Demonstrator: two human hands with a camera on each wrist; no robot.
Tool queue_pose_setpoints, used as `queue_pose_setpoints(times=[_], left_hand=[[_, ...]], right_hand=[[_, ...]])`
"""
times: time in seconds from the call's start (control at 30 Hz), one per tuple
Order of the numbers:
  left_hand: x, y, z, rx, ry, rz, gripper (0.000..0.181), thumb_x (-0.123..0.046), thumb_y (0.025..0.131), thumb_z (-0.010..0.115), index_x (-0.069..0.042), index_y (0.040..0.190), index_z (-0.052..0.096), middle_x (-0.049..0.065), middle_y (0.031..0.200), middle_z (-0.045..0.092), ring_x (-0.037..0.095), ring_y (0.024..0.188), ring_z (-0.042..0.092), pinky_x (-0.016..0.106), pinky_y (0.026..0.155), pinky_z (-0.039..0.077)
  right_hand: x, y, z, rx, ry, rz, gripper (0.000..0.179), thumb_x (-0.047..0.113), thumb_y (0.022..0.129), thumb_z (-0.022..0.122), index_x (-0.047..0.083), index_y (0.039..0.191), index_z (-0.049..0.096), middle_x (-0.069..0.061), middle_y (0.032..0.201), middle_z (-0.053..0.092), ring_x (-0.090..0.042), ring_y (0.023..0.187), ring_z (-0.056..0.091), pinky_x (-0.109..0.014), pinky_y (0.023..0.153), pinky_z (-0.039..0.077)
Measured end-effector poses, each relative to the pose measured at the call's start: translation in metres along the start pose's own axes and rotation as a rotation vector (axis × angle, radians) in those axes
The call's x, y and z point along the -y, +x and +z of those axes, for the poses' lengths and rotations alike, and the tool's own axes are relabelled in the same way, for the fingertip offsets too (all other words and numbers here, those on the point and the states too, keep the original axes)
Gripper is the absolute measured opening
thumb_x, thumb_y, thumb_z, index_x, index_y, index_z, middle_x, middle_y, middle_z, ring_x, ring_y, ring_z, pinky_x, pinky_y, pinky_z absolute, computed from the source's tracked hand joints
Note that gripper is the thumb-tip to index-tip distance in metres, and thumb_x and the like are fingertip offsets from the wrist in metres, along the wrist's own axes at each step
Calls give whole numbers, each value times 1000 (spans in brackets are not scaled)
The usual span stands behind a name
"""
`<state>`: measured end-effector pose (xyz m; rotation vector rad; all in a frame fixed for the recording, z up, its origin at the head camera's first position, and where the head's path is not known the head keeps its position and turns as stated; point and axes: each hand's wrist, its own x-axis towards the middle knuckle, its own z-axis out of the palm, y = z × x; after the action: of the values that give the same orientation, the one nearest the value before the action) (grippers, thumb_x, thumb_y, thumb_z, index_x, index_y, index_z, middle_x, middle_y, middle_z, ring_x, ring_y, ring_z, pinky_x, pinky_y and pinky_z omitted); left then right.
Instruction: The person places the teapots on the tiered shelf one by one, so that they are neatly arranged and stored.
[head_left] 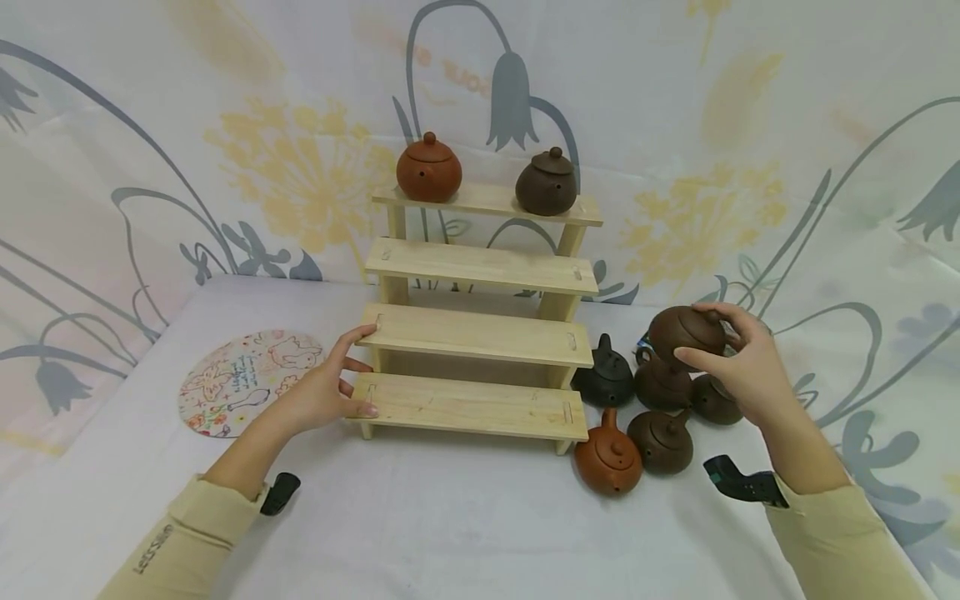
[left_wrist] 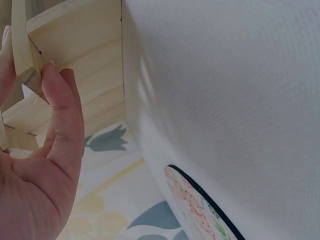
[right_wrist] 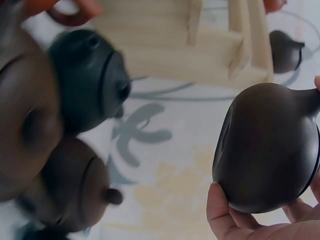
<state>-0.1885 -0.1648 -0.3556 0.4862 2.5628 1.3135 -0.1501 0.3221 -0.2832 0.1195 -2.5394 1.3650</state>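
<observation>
My right hand (head_left: 738, 358) grips a dark brown teapot (head_left: 686, 332), held up over other teapots at the right of the wooden display rack. The right wrist view shows its smooth rounded body (right_wrist: 267, 150) with fingers bent around it. My left hand (head_left: 322, 392) holds the left end of the stepped rack (head_left: 472, 408), with the thumb on the lowest shelf and fingers bent by the shelf above. Up close in the left wrist view, fingertips lie at the board's corner (left_wrist: 31, 75). A reddish teapot (head_left: 429, 171) and a dark teapot (head_left: 547, 185) stand on the top shelf.
Beside the rack's right end cluster a black teapot (head_left: 604, 379), an orange one (head_left: 609, 458) and several brown ones (head_left: 660, 443). A round patterned mat (head_left: 251, 379) lies on the white table at left. Flowered cloth (head_left: 285, 167) hangs behind the rack.
</observation>
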Motion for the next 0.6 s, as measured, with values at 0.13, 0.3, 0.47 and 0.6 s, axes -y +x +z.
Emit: queue_pose_setpoints(times=[0.13,0.3,0.47,0.6], left_hand=[[-1,0,0,-1,0,-1,105,-6,72,80,-31,147,10,27,124,46,23,72,52,35,59,43],[0,0,0,-2,8,-1,105,-6,72,80,-30,147,10,27,124,47,23,72,52,35,59,43],[0,1,0,-1,4,-4,105,-7,72,80,-31,147,10,27,124,47,23,72,52,35,59,43],[0,1,0,2,4,0,105,-7,72,80,-30,147,10,27,124,47,23,72,51,34,59,43]], right_hand=[[15,6,7,23,12,-13,55,13,84,70,20,133,47,4,128,42,-16,106,44,-19,70,43],[34,15,17,58,28,-31,56,14,83,71,21,133,46,1,133,39,-21,111,41,-20,68,46],[50,26,32,101,77,-83,56,8,82,71,18,131,48,1,131,37,-16,107,45,-21,67,48],[61,34,44,137,91,-98,56,10,81,72,17,131,48,-1,130,38,-17,103,47,-24,67,48]])
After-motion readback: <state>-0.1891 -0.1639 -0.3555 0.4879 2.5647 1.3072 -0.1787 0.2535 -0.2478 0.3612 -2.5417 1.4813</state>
